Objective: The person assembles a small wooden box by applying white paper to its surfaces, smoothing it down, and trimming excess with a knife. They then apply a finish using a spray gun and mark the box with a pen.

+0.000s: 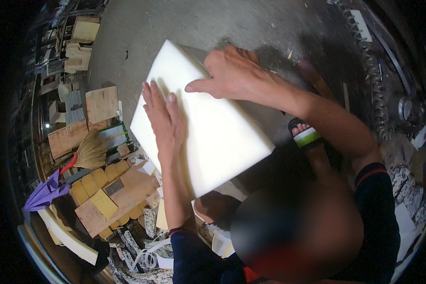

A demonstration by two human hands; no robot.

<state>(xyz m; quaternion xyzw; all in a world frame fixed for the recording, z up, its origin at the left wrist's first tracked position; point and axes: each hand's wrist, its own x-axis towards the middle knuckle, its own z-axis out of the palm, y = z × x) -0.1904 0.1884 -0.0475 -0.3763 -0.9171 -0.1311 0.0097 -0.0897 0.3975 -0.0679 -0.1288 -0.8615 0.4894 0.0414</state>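
A large white foam block [201, 137] lies tilted in front of me, its smooth top face toward me. My left hand [164, 116] rests flat on its left part, fingers stretched toward the far edge. At the block's right edge, my right hand [236, 75] grips with the thumb on the top face and the other fingers bent over the side. Those fingertips are partly hidden. The lower right side of the block is in shadow.
To the left stand a straw hand broom [92, 150], wooden boards [102, 103], yellow foam pieces [104, 203] and a bunched purple cloth or umbrella [47, 191]. Speckled foam scraps [128, 244] lie lower left. My sandalled foot [306, 136] is right of the block; machinery [404, 109] stands far right.
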